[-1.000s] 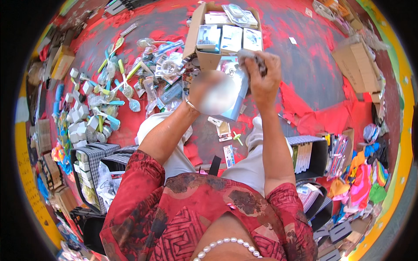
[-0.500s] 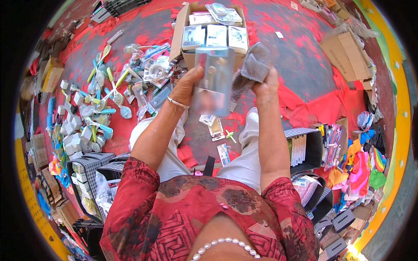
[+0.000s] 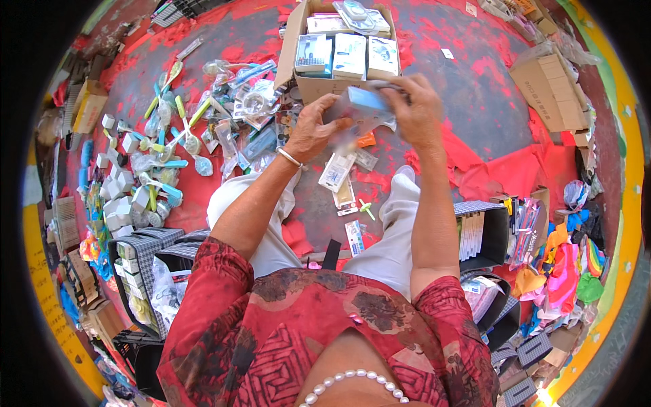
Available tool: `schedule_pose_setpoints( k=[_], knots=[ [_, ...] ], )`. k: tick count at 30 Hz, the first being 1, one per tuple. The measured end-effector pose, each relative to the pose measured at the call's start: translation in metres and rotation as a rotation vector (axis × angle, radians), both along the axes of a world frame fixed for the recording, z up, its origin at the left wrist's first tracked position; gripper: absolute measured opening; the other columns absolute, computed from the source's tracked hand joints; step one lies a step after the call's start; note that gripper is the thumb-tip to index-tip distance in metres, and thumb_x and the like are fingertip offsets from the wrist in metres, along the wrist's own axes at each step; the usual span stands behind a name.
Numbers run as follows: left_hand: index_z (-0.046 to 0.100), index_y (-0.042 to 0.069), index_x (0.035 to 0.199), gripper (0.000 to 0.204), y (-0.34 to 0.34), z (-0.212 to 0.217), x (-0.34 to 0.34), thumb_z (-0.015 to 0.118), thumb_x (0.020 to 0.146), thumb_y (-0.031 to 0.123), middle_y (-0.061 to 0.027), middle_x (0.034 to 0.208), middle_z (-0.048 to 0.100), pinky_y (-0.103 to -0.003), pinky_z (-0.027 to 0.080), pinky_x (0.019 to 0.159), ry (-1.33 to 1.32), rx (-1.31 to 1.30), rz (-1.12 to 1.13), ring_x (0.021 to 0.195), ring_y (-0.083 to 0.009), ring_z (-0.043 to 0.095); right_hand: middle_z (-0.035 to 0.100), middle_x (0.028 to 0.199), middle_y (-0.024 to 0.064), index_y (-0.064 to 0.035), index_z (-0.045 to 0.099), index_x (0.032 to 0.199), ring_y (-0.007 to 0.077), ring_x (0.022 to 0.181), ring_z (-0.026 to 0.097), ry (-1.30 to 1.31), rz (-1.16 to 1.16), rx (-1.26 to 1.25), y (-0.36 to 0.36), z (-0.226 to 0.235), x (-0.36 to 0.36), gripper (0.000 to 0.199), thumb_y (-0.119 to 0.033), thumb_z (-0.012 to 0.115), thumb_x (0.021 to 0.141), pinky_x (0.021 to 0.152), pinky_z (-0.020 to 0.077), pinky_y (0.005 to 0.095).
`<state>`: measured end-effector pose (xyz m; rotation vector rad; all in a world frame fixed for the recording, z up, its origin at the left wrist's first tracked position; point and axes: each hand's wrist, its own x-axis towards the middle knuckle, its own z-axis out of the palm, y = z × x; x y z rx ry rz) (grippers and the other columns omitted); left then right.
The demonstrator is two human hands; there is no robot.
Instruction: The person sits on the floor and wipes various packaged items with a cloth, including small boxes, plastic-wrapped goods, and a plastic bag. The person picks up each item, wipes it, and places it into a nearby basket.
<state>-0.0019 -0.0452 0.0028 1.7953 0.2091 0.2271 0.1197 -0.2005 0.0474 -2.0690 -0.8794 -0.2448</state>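
Red-and-dark floor (image 3: 488, 102) spreads around an open carton (image 3: 288, 57). Nearer than it, a clear-and-blue package (image 3: 366, 102) lies between the hands, long axis too blurred to tell: left hand (image 3: 313, 129) gripping its left side, right hand (image 3: 419, 112) at its right edge, grip unclear.

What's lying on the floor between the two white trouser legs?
In the head view, small flat packets and a green plastic piece lie between them, with a black strip toward the shirt.
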Motion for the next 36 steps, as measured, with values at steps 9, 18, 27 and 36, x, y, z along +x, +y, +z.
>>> schedule_pose_setpoints(
  k=[9, 18, 27, 36],
  knots=[
    [0.049, 0.002, 0.118, 0.044, 0.011, 0.013, 0.004, 0.064, 0.083, 0.023, -0.0052, 0.107, 0.058, -0.027, 0.044, 0.085, -0.166, -0.636, -0.02, 0.097, -0.0116, 0.055, 0.063, 0.082, 0.0055, -0.0007, 0.066, 0.095, 0.0146, 0.071, 0.057, 0.893, 0.091, 0.042, -0.028, -0.001, 0.012, 0.035, -0.03, 0.068, 0.076, 0.066, 0.046, 0.0302],
    [0.01, 0.005, 0.138, 0.065, 0.009, 0.004, 0.009, 0.047, 0.093, 0.032, -0.0184, 0.136, 0.031, -0.032, 0.036, 0.095, -0.064, -0.203, 0.154, 0.116, -0.0227, 0.043, 0.064, 0.069, 0.0146, 0.0058, 0.065, 0.088, 0.0169, 0.065, 0.061, 0.66, 0.303, -0.186, 0.008, 0.006, -0.036, 0.039, -0.029, 0.067, 0.072, 0.065, 0.0474, 0.0294],
    [0.032, 0.003, 0.133, 0.078, 0.018, 0.005, 0.003, 0.061, 0.076, 0.048, -0.0188, 0.122, 0.047, -0.038, 0.045, 0.09, 0.146, -1.01, -0.089, 0.109, -0.0276, 0.052, 0.063, 0.073, 0.007, 0.0021, 0.064, 0.081, 0.0129, 0.071, 0.057, 0.629, 0.572, 0.01, 0.01, 0.006, -0.042, 0.023, -0.02, 0.064, 0.076, 0.069, 0.0448, 0.0264],
    [0.036, 0.006, 0.133, 0.069, 0.005, -0.013, 0.0, 0.048, 0.084, 0.054, -0.0192, 0.128, 0.045, -0.058, 0.038, 0.092, 0.05, -1.512, -0.239, 0.114, -0.0349, 0.048, 0.061, 0.086, 0.0065, -0.0046, 0.06, 0.099, 0.0142, 0.075, 0.06, 0.672, 0.137, 0.759, 0.004, 0.007, -0.001, 0.029, -0.029, 0.062, 0.084, 0.064, 0.0494, 0.0277]
  ],
)
